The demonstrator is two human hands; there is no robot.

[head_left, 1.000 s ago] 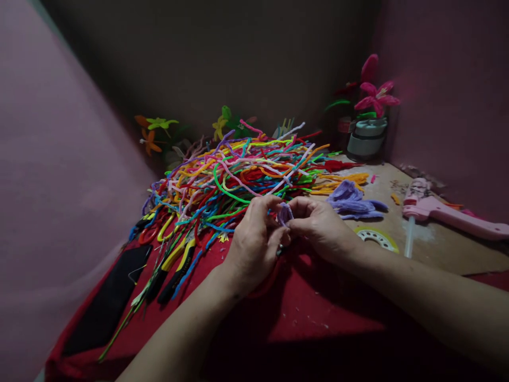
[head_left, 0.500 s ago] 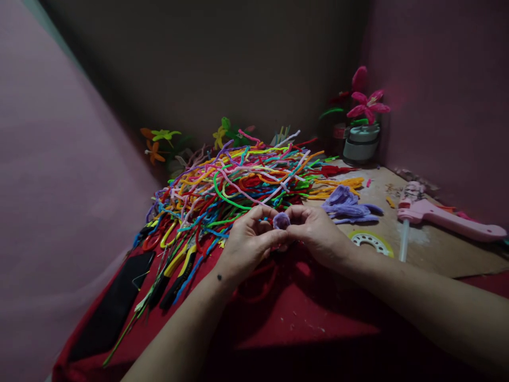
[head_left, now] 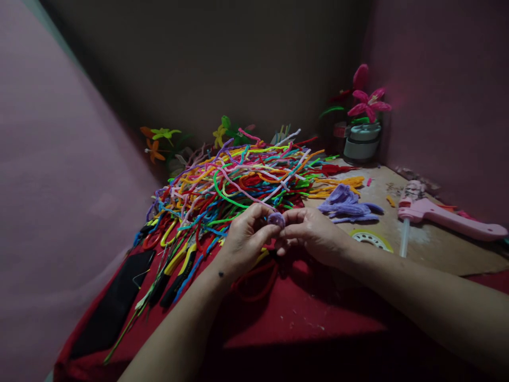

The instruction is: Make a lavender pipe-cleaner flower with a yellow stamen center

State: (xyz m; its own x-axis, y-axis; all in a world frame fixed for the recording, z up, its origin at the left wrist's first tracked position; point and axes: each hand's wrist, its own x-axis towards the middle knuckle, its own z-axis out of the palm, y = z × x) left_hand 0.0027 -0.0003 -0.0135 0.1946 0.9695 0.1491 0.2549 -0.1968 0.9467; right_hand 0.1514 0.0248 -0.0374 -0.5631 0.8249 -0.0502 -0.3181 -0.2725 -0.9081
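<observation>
A small coiled purple fuzzy piece (head_left: 276,219) is pinched between both hands in the middle of the view. My left hand (head_left: 247,236) grips its left side with thumb and forefinger. From the right, my right hand (head_left: 312,233) holds its edge, fingers closed. Behind the hands lies a large heap of colourful pipe cleaners (head_left: 246,175). A bundle of purple fuzzy strips (head_left: 350,205) rests just beyond my right hand.
On a brown board (head_left: 433,254) at right are a pink glue gun (head_left: 457,220) and a tape roll (head_left: 371,240). Pliers (head_left: 181,270) and a black flat object (head_left: 113,305) lie left. A jar (head_left: 361,143) with pink flowers stands behind.
Both hands have shifted slightly left with the purple piece. The piece is turned a little, and the lower fingers of my right hand show more.
</observation>
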